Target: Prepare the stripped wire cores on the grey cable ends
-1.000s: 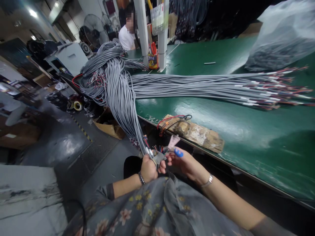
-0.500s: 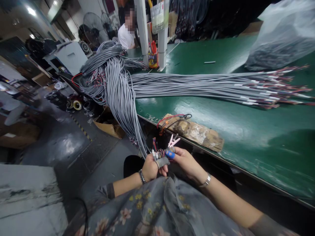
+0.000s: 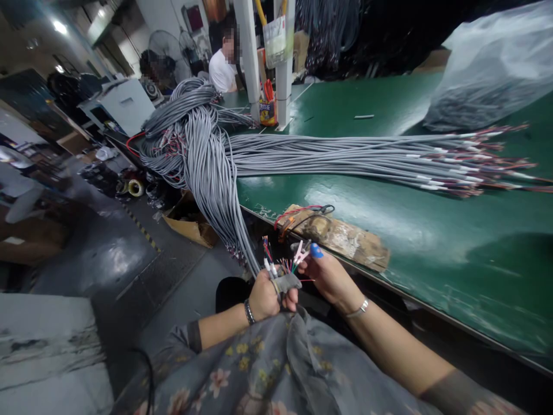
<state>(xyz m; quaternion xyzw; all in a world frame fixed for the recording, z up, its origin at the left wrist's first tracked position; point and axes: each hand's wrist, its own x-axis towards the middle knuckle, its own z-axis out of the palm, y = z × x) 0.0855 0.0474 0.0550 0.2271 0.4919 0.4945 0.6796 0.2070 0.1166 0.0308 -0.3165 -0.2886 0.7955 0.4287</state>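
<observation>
Cable ends worked beside the surface (image 3: 423,230), as I follow them remotely. My left hand (image 3: 265,297) is closed firmly around the ends of a few grey cables (image 3: 211,155), which hang in a thick bundle over the surface's edge; coloured wires (image 3: 285,265) splay from that grip, above the lap. My right hand (image 3: 329,276) is half curled, its blue-capped thumb raised beside a pink tool (image 3: 299,253); whether the fingers grip it I cannot tell. Chief hazard, in my judgement: the bundle's weight could drag the ends out of the left hand should its hold slacken. Second, the wires lie so close together that a wrong one might be picked, or a neighbour bent, by a hurried pinch. Third, a wide swing of the right hand could catch the cord (image 3: 298,213) and shift the board (image 3: 358,245) at the edge.
</observation>
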